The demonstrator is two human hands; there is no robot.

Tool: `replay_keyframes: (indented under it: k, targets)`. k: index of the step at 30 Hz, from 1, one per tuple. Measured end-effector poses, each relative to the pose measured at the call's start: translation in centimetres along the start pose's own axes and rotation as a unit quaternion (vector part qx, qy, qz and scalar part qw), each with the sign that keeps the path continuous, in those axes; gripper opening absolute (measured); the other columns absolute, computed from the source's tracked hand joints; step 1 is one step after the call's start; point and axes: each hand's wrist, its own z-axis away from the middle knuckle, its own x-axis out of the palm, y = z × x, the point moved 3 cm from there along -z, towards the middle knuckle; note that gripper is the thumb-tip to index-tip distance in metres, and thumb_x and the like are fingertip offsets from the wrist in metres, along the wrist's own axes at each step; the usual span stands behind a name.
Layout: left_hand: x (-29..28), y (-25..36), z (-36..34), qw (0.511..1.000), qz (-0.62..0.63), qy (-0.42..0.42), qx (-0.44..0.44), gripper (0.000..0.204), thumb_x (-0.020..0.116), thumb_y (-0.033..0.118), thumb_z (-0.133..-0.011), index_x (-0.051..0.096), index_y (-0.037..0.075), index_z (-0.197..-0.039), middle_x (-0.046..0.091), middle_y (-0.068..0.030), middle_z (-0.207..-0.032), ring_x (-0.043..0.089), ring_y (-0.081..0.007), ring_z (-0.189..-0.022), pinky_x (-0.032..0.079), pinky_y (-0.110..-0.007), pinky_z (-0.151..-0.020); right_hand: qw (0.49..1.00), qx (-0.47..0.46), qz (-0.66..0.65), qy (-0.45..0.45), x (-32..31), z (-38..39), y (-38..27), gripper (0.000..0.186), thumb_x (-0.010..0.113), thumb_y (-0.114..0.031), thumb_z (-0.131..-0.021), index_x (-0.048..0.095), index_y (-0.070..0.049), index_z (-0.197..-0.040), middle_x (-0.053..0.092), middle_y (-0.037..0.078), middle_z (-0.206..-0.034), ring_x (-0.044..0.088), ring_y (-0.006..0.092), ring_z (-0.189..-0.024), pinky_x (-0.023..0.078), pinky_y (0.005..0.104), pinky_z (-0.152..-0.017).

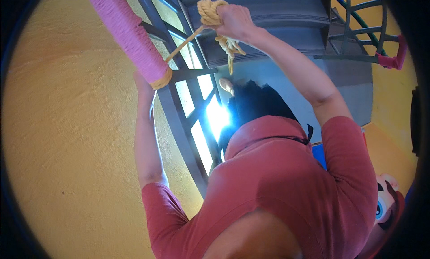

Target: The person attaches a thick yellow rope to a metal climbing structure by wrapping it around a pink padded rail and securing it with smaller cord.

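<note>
The fingers of the right hand are curled around a tan rope bundle, right of the pink-wrapped rail. The left hand is beside that rail's lower wrapped part, its fingers behind it; I cannot tell whether they grip. A rope strand runs straight from the bundle to tan turns at the lower edge of the rail's pink wrap. Should the pull slacken, those turns could loosen or slip; the loose tail, dangling right of the rail, might snag on the metal balustrade if passed through it. Glare washes out balustrade gaps below the rail's wrapped part; the rail's upper stretch is cut off.
</note>
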Motion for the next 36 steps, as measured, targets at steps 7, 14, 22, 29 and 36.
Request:
replay_keyframes:
  k: [7,14,22,29,36]
  targets:
    - [-0.7,-3.0,2.6,0.979,0.127,0.116,-0.105,0.016,0.048,0.012,-0.088,0.06,0.003,-0.082,0.06,-0.0022,-0.08,0.056,-0.0102,-0.067,0.043,-0.028,-0.055,0.993,0.021,-0.009,-0.114,5.0,4.3,1.0,0.02,0.066,-0.022,-0.064,0.059,-0.005,-0.072,0.062,0.016,-0.069,0.062,0.0354,-0.069,0.048,0.0448,-0.062]
    - [-0.8,-3.7,2.0,0.979,0.165,0.1,-0.068,0.02,0.044,0.016,-0.09,0.059,0.004,-0.087,0.059,-0.0019,-0.081,0.056,-0.0094,-0.067,0.043,-0.026,-0.056,0.901,0.082,-0.356,-0.235,4.6,15.0,-4.4,0.035,0.067,-0.035,-0.079,0.062,-0.001,-0.085,0.062,0.013,-0.074,0.062,0.0248,-0.069,0.048,0.0375,-0.066]
    - [-4.2,-12.9,0.0,0.999,0.045,-0.017,-0.001,0.029,0.048,0.02,-0.092,0.052,0.001,-0.114,0.06,-0.0088,-0.102,0.059,-0.0147,-0.088,0.048,-0.029,-0.074,0.758,0.167,-0.576,-0.259,0.6,16.7,-11.4,0.03,0.069,-0.02,-0.082,0.058,0.003,-0.098,0.062,0.006,-0.082,0.06,0.011,-0.073,0.049,0.0251,-0.066]
    - [-0.8,-2.6,2.0,0.97,0.153,-0.033,-0.185,0.037,0.047,0.034,-0.093,0.054,0.006,-0.117,0.06,-0.0068,-0.106,0.058,-0.0133,-0.094,0.047,-0.027,-0.081,0.781,0.185,-0.529,-0.276,0.5,16.2,-9.7,0.031,0.069,-0.019,-0.082,0.057,0.001,-0.103,0.059,0.003,-0.086,0.056,0.01,-0.08,0.046,0.025,-0.07]
    - [-1.5,-2.9,2.5,0.991,0.062,0.038,-0.114,0.031,0.049,0.028,-0.091,0.059,0.004,-0.11,0.06,-0.0083,-0.105,0.058,-0.0152,-0.093,0.046,-0.03,-0.078,0.753,0.244,-0.563,-0.236,-1.2,15.0,-9.5,0.033,0.071,-0.027,-0.082,0.056,-0.003,-0.099,0.057,0.001,-0.081,0.054,0.0082,-0.067,0.045,0.0227,-0.057]
